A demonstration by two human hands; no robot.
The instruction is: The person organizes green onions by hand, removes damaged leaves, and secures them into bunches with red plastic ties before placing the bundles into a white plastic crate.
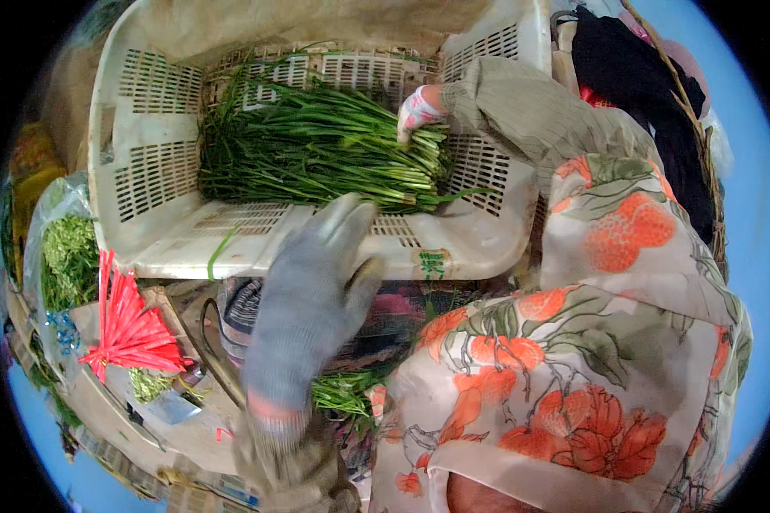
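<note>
A thick layer of garlic chives (pixel 308 141) lies in a white plastic basket (pixel 488 244) with slotted walls, pale cut ends to the right and green leaves to the left. My right hand (pixel 419 113), in a white and pink glove, reaches in from the right. Its fingers curl down onto the pale stalk ends; the fingertips are partly hidden among them. In a blue-grey knit glove, my left hand (pixel 316 265) crosses the basket's near rim. Its fingers stretch toward the stalks and the thumb stands apart, with nothing held.
Left of my left forearm lies a fan of red strips (pixel 137 333) on a board. A clear bag of pale green stuff (pixel 68 256) stands beyond it. More greens (pixel 346 392) lie beside my floral apron (pixel 565 368). Dark cloth (pixel 633 77) hangs at the upper right.
</note>
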